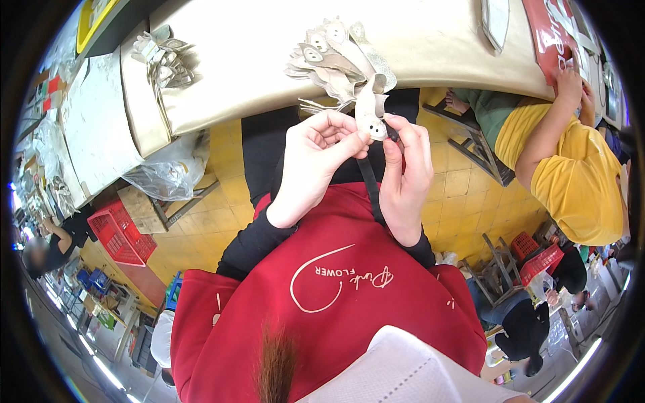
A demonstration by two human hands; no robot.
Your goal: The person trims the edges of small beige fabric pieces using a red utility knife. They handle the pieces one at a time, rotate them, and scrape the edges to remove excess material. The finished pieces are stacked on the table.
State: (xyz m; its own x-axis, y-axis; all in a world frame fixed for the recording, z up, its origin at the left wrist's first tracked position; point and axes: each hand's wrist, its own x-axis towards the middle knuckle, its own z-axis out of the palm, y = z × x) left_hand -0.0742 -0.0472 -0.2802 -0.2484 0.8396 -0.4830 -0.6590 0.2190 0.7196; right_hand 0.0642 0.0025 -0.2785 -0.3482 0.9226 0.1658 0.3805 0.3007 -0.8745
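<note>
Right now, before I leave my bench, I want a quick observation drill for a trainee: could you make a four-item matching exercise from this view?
1. Pale piece with dark dots
2. Larger heap of pale pieces
3. Plastic bag
4. Co-worker's shirt

A. Yellow
B. Left of both hands, clear and crumpled
C. At the fingertips of the left hand and right hand
D. On the table, ahead of the hands

Pairs: 1-C, 2-D, 3-B, 4-A

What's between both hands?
Between the left hand and right hand: a pale piece with two dark spots, and a black strap lower down. Head view.
</note>
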